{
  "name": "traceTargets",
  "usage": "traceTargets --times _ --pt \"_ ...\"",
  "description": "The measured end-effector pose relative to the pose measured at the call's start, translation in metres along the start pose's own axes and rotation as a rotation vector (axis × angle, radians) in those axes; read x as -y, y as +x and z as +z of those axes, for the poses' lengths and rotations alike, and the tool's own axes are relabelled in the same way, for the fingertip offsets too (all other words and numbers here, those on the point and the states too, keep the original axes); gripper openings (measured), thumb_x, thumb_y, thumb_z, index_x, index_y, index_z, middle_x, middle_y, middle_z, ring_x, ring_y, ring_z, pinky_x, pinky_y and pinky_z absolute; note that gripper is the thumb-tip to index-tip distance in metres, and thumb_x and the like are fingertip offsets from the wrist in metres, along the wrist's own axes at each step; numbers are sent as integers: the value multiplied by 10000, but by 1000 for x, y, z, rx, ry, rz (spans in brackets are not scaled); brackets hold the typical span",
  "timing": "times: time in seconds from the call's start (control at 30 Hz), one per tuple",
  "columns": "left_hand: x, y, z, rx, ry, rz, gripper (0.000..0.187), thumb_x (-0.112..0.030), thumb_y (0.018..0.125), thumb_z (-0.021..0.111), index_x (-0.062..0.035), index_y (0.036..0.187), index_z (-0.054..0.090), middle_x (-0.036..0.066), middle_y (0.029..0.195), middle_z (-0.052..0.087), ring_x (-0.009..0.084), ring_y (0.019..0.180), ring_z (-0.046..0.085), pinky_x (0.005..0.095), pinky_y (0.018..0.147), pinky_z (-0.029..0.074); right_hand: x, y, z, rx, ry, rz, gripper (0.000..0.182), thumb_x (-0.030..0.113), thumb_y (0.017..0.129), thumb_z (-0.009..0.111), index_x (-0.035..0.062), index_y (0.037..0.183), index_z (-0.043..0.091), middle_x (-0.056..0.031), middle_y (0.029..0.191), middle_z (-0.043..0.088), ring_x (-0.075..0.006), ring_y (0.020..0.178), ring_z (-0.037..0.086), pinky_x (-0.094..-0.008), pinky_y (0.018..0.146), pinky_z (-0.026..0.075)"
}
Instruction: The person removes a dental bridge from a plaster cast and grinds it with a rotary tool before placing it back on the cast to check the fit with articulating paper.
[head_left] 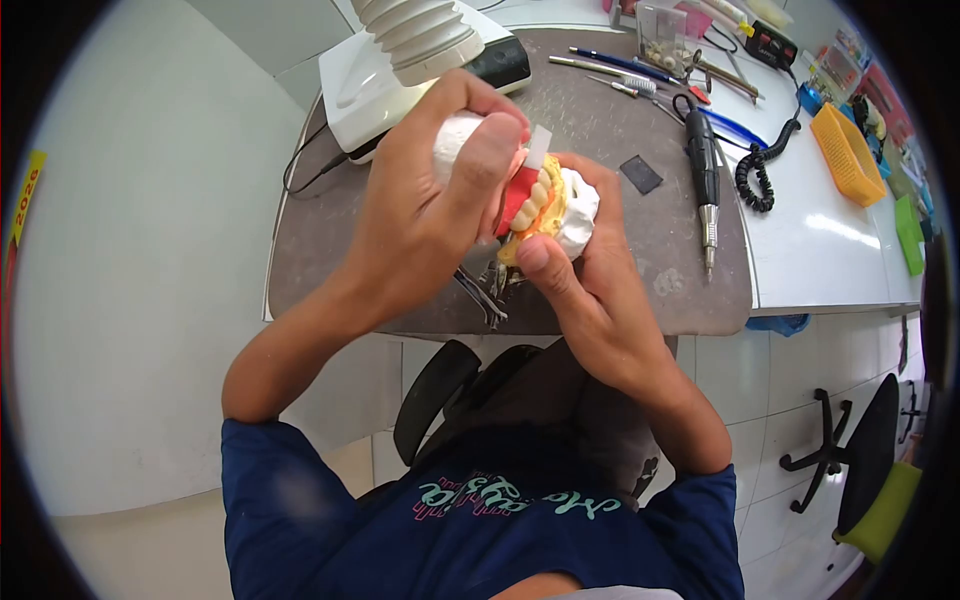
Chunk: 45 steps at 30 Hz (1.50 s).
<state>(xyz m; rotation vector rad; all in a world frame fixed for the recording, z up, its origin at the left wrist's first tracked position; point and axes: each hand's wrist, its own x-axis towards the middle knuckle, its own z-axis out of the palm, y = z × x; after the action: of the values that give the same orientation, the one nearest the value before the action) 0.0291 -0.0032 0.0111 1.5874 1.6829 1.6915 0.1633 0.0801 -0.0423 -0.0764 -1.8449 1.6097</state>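
My left hand (430, 190) is closed around a white plaster dental cast (455, 140). My right hand (600, 270) grips another dental cast, with a white plaster base (580, 215) and a yellow ridge (556, 178), its thumb pressed on the yellow edge. Between the two casts sit red wax (513, 195) and a row of cream-coloured artificial teeth (530, 210). A small whitish block (539, 146) sticks up above the teeth. Both casts are held close together over the work mat; my fingers hide where they meet. Dark metal parts (485, 295) lie just below my hands.
A ribbed white hose (415, 35) hangs over a white box-shaped device (355, 90) at the back left. To the right lie a handpiece (704, 160) with coiled cord, a dark square piece (641, 174) and several slim tools (630, 68). Farther right stands a yellow basket (846, 155).
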Motion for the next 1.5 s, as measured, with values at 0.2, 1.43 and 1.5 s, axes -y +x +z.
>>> traceTargets --times 0.2,1.43,1.5 --pt "2 34 1 53 146 58 360 -338 952 548 21 955 570 49 672 606 70 591 565 224 550 457 4 16 -37 -15 -157 38 609 386 834 712 -25 1220 482 -168 999 627 -200 880 627 -308 751 502" --pt "8 43 18 92 525 493 269 -229 879 554 -7 1028 577 122 885 617 211 769 629 304 711 492 38 43 -108 352 -879 -468 288 27 715 742 70 995 693 -122 1116 612 -228 871 637 -327 695 536" --pt "7 44 18 106 524 490 275 -225 868 558 -9 1037 574 128 888 616 219 771 627 307 715 492 38 44 -107 415 -928 -492 282 42 713 748 70 988 692 -118 1105 614 -224 831 631 -326 669 530"
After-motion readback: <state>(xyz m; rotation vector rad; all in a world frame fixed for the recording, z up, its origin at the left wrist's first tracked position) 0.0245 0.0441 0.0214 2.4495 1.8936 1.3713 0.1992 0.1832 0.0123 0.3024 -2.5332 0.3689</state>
